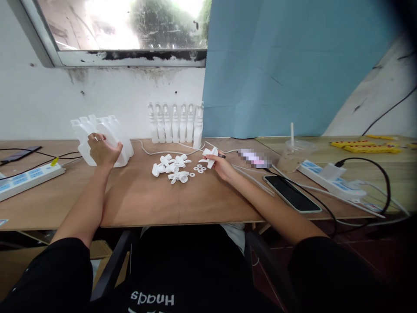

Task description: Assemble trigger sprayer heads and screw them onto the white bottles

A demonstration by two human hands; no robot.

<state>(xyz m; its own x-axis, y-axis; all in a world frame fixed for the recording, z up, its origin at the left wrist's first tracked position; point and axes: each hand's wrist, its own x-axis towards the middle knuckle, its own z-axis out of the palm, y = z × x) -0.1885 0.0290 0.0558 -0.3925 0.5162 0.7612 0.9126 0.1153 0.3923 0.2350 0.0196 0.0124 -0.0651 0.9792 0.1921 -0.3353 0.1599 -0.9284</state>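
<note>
A group of translucent white plastic bottles [125, 141] stands upright at the left, packed side by side with open necks. My left hand [103, 150] is wrapped round the front of one bottle, thumb to the right and fingers to the left. Near the table's middle, my right hand [223, 167] pinches a white spray trigger head [211, 157]; a thin dark stick shows by its fingers. Several more trigger heads [178, 177] lie in a loose pile left of that hand. Small white washers [192, 174] are scattered between the pile and the hand.
A row of white spray bottles [174, 126] stands by the wall. Power strips [32, 176] lie at left and right. On the right are a lit phone [254, 158], a dark phone [293, 193], a drink cup with straw [291, 154], and loose cables.
</note>
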